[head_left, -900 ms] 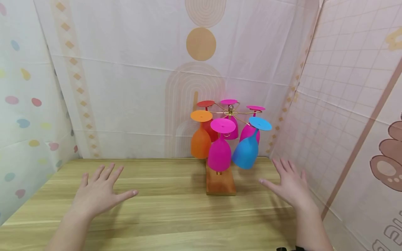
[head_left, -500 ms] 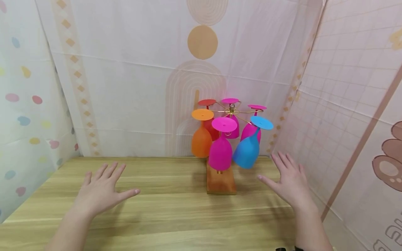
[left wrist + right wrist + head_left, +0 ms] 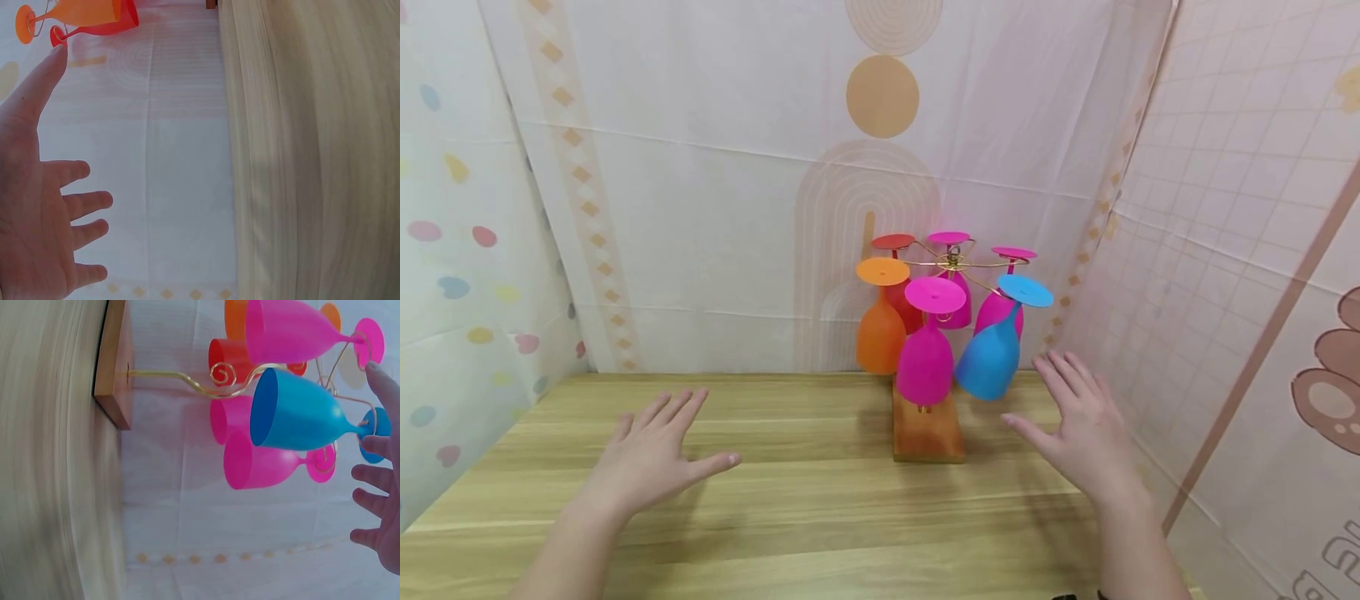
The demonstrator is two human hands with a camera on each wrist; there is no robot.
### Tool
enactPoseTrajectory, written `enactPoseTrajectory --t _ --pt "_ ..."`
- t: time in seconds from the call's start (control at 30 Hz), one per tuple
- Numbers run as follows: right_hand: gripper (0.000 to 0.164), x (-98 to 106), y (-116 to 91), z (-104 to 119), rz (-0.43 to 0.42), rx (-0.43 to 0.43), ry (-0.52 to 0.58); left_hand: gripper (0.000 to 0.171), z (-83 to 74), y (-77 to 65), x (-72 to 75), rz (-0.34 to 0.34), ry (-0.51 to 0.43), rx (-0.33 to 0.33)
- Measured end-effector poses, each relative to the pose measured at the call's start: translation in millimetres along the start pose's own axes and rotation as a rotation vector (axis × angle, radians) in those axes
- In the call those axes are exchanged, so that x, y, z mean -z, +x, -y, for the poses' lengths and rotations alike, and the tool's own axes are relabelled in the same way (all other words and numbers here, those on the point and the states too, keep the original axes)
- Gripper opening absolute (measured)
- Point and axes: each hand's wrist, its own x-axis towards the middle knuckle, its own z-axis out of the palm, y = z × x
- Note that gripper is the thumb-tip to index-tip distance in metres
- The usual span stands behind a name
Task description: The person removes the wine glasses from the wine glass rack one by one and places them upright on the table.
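Several plastic goblets hang upside down by their feet from a gold wire rack (image 3: 951, 263) on a wooden base (image 3: 928, 435). At the front hangs a pink goblet (image 3: 925, 365), with an orange goblet (image 3: 881, 335) to its left and a blue goblet (image 3: 991, 360) to its right. Behind them are a red goblet (image 3: 904, 307) and two more pink ones. My right hand (image 3: 1086, 433), fingers spread and holding nothing, is nearest the blue goblet. Over the left part of the table, my left hand (image 3: 643, 458) hovers with spread fingers, also holding nothing.
The rack stands right of centre on a wood-grain table (image 3: 805, 517), close to its back edge. A pale patterned cloth (image 3: 700, 208) hangs behind the table. Another cloth (image 3: 1217, 250) closes in the right side, and a spotted one (image 3: 460, 275) the left.
My right hand has moved a little inward and up, closer to the blue goblet. My left hand has shifted slightly to the right. The goblets and rack stay in place.
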Motion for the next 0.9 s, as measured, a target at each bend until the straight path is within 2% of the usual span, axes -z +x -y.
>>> enactPoseTrajectory --t 0.27,0.53,0.9 --pt "0.088 -1 0 16 -0.092 0.122 0.039 0.117 -5.4 -1.4 -1.2 -0.015 -0.040 -0.002" --pt "0.091 0 8 30 -0.101 0.171 0.037 0.113 -6.9 2.5 0.8 -0.028 -0.108 -0.011" --pt "0.089 2 27 51 -0.129 0.237 0.075 0.109 -12.6 2.2 2.3 0.008 -0.192 0.000"
